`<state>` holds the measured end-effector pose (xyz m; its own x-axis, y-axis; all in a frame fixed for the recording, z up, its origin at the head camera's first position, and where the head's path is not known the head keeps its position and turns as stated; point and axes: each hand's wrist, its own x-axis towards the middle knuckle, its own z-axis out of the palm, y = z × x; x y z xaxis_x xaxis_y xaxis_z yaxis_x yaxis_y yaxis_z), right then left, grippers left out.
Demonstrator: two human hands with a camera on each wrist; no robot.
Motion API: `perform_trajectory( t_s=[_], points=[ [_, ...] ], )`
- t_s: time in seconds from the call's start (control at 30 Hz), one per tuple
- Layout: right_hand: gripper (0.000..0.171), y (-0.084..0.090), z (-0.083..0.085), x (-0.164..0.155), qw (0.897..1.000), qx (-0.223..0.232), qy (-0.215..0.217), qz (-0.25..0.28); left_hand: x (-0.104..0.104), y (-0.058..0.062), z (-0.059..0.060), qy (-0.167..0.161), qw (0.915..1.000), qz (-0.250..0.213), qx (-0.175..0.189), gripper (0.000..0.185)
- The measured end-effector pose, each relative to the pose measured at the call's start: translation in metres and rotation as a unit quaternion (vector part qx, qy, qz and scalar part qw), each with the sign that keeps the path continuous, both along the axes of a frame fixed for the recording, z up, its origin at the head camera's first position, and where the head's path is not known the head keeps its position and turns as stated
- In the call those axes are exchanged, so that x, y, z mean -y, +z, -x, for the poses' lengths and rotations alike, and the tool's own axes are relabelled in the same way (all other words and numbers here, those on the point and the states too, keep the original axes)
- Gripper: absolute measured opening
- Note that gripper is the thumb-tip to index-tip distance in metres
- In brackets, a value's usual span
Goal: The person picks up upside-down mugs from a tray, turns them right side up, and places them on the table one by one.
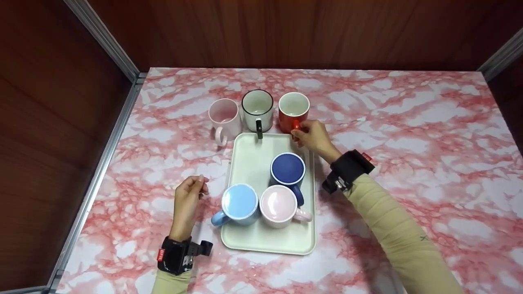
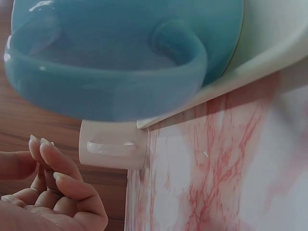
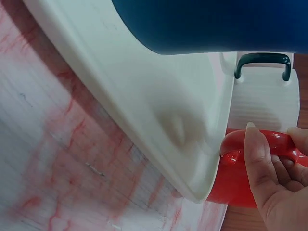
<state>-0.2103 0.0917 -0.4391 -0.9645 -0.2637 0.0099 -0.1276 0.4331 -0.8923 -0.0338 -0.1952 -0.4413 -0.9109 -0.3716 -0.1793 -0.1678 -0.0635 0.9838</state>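
Observation:
My right hand (image 1: 314, 135) pinches the handle of a red mug (image 1: 287, 121), which stands upright just behind the tray's far right corner. In the right wrist view, thumb and fingers wrap the red handle (image 3: 274, 140). Left of the tray, my left hand (image 1: 190, 194) holds nothing, its fingers loosely curled near a light blue mug (image 1: 240, 203). That mug stands on the cream tray (image 1: 249, 159) with a pale pink mug (image 1: 278, 204) and a dark blue mug (image 1: 288, 168). The light blue mug's handle (image 2: 110, 91) looms close in the left wrist view.
Behind the tray, left of the red mug, stand a white mug (image 1: 257, 110) with black rim and handle and a pink mug (image 1: 225, 119). Dark wood panels (image 1: 286, 32) bound the red-and-white marbled table (image 1: 408, 163) at the back and sides.

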Motion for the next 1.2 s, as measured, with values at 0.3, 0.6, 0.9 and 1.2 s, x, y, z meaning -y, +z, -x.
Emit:
perform_trajectory(
  t_s=[0.3, 0.6, 0.9, 1.2],
  points=[
    [0.010, 0.001, 0.000, 0.004, 0.999, 0.019, 0.035, 0.032, 0.001, -0.002, -0.001, 0.001, 0.9999, 0.013, -0.010, 0.020],
    [0.009, 0.001, 0.001, 0.002, 0.998, 0.024, 0.057, 0.028, 0.000, -0.001, -0.001, -0.002, 0.9998, 0.020, 0.001, 0.022],
    [0.014, 0.003, 0.002, -0.008, 0.995, -0.014, 0.098, -0.030, 0.000, 0.000, -0.001, -0.008, 0.9998, 0.009, 0.013, 0.023],
    [0.012, 0.005, -0.003, -0.026, 0.993, -0.052, 0.090, -0.059, -0.001, 0.000, 0.000, -0.009, 0.9998, 0.009, 0.017, 0.022]
  ],
)
